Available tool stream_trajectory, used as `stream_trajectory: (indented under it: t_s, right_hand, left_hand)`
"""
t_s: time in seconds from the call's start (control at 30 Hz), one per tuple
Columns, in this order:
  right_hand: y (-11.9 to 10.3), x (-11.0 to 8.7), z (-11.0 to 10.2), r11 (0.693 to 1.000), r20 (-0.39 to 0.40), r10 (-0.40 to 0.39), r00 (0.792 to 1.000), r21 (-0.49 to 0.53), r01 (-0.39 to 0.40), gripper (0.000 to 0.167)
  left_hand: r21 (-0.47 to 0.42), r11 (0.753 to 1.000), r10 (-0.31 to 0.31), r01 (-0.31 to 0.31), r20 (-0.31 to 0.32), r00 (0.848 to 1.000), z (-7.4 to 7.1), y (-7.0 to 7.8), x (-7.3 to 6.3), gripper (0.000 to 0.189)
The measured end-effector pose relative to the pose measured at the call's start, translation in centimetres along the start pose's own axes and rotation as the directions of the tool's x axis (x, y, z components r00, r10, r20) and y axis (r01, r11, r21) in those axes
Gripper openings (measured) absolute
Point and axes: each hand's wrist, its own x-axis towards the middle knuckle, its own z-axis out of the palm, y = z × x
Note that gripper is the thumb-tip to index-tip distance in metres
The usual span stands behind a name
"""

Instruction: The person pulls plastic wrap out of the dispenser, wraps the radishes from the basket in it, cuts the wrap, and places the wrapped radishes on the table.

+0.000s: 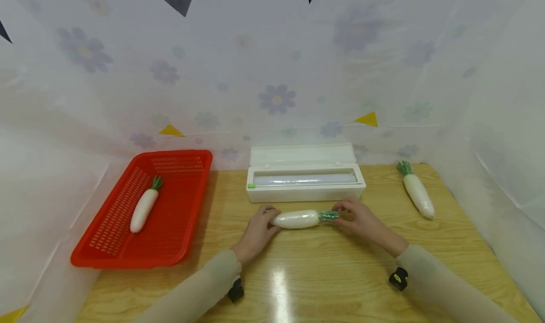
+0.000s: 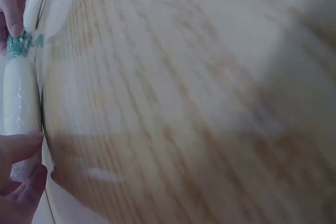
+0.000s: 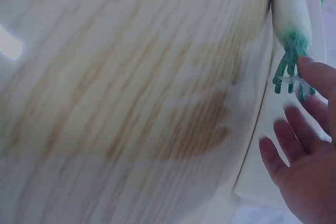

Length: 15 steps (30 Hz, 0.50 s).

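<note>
A white radish (image 1: 298,219) with short green leaves lies crosswise before me, and shiny clear film shows over it. My left hand (image 1: 255,231) grips its leafless end; in the left wrist view the thumb and fingers (image 2: 35,177) close around that end. At the other end my right hand (image 1: 362,221) pinches the green leaves (image 1: 329,215). From the right wrist view, thumb and index finger meet at the leaves (image 3: 291,66), where a fold of film shows, while the other fingers are spread away from them.
Behind the radish stands a white cling film box (image 1: 306,193), its lid (image 1: 302,155) raised and a film roll (image 1: 304,179) inside. A red basket (image 1: 193,219) at left holds another radish (image 1: 145,209). On the table's right side lies a further radish (image 1: 418,195). Patterned sheeting (image 1: 276,67) encloses the table.
</note>
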Motion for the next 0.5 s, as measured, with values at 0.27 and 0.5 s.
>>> stream_trajectory:
  t_s: [0.27, 0.5]
  right_hand:
    - [-0.3, -0.6, -1.1, 0.993, 0.048, 0.094, 0.994, 0.065, -0.097, 0.036]
    - [-0.1, -1.3, -1.7, 0.989, 0.105, 0.111, 0.988, 0.085, -0.120, 0.025]
  left_hand:
    - [0.036, 0.999, 0.031, -0.033, 0.058, 0.998, -0.4, 0.0, -0.3, 0.040]
    - [0.017, 0.999, 0.044, -0.047, 0.119, 0.992, -0.8, 0.1, -0.8, 0.030]
